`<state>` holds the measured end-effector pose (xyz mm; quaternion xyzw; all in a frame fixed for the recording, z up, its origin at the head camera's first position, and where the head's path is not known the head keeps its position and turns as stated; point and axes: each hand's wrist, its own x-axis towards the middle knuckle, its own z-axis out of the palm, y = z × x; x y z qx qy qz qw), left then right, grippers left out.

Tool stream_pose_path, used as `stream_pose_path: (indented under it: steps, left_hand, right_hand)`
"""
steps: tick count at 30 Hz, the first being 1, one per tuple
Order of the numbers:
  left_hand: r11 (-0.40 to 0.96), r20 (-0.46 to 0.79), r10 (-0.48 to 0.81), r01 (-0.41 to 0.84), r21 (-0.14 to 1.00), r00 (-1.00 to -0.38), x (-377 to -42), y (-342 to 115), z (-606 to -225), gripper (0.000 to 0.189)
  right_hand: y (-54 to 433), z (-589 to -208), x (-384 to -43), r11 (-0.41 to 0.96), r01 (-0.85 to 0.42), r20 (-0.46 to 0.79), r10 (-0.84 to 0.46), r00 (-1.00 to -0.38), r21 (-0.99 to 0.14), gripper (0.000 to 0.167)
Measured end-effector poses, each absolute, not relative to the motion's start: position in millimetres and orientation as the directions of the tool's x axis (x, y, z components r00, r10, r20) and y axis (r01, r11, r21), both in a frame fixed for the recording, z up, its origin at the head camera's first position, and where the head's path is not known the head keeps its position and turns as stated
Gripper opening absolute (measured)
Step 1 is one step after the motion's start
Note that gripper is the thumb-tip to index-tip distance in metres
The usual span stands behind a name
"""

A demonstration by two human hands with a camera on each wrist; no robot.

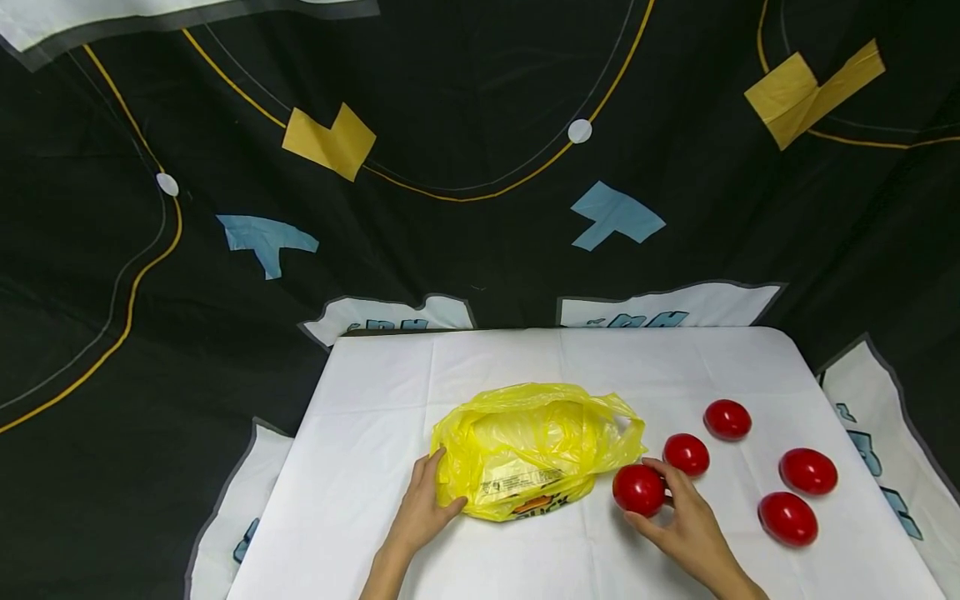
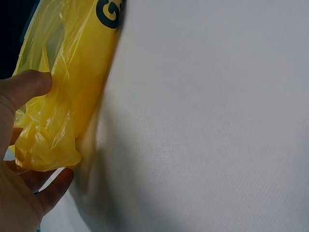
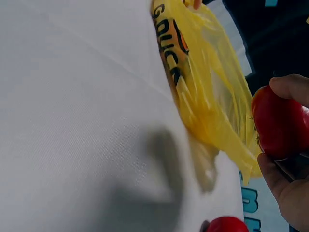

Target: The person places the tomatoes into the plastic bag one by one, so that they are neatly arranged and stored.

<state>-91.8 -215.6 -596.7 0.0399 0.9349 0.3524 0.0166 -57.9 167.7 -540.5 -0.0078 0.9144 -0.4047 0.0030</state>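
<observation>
A yellow plastic bag (image 1: 517, 450) lies on the white table with its mouth spread and dark print along its near side. My left hand (image 1: 423, 510) holds the bag's left end; in the left wrist view the thumb lies over the plastic and other fingers are behind and below it. Just off the bag's right end, my right hand (image 1: 688, 527) grips a shiny red tomato (image 1: 637, 490) between thumb and fingers. The right wrist view shows this tomato (image 3: 279, 123) beside the bag's edge, with thin spiky leaves on one side.
Several more red tomatoes lie to the right: one close by (image 1: 686, 455), one farther back (image 1: 727, 420), and others near the right edge (image 1: 807, 472). A dark printed cloth (image 1: 465, 242) hangs behind the white tabletop (image 1: 360, 400).
</observation>
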Motion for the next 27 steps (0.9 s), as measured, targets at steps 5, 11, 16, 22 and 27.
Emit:
stream_pose_path:
  steps: [5, 11, 16, 22, 27]
  left_hand:
    - [0.746, -0.02, 0.089, 0.054, 0.663, -0.996, -92, -215, -595, 0.089]
    - [0.754, -0.027, 0.091, 0.051, 0.654, -0.995, -92, -214, -595, 0.089]
    - [0.756, -0.029, 0.091, 0.05, 0.653, -0.995, -92, -214, -595, 0.089]
    - [0.763, -0.036, 0.091, 0.047, 0.644, -0.995, -92, -214, -594, 0.088]
    - [0.76, -0.039, 0.093, 0.045, 0.648, -0.995, -92, -215, -595, 0.088]
  right_hand:
    - [156, -542, -61, 0.666, -0.081, 0.06, -0.055, -0.997, -0.742, 0.078]
    - [141, -545, -67, 0.648, -0.107, 0.057, -0.098, -0.994, -0.754, 0.078]
    - [130, -547, -74, 0.634, -0.119, 0.053, -0.123, -0.991, -0.764, 0.079]
    - [116, -549, -80, 0.629, -0.182, 0.108, -0.155, -0.982, -0.756, 0.077]
    - [104, -552, -86, 0.615, -0.225, 0.15, -0.172, -0.974, -0.755, 0.076]
